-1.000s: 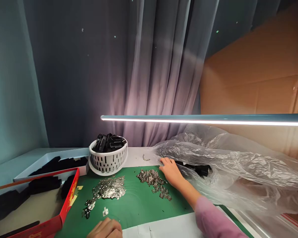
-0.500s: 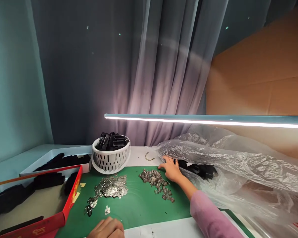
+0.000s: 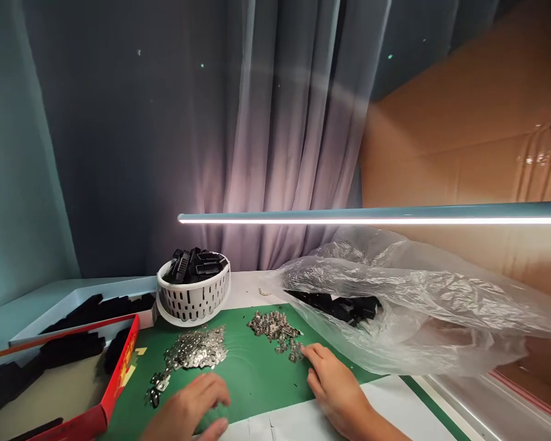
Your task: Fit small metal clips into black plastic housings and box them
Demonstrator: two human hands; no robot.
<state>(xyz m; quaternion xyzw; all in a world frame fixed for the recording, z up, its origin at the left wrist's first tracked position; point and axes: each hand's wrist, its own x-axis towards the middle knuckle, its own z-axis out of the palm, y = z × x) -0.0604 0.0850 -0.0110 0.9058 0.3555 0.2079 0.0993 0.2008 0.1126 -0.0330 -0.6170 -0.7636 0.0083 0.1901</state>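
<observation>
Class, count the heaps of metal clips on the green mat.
2: a larger heap at the left of the green mat, a smaller heap further right, beside the right hand.

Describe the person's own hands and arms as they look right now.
The left hand and right hand are both bare, with no gloves, and no ring or watch shows on either. The right forearm is bare as far as the lower edge of the view, and no sleeve shows.
</observation>
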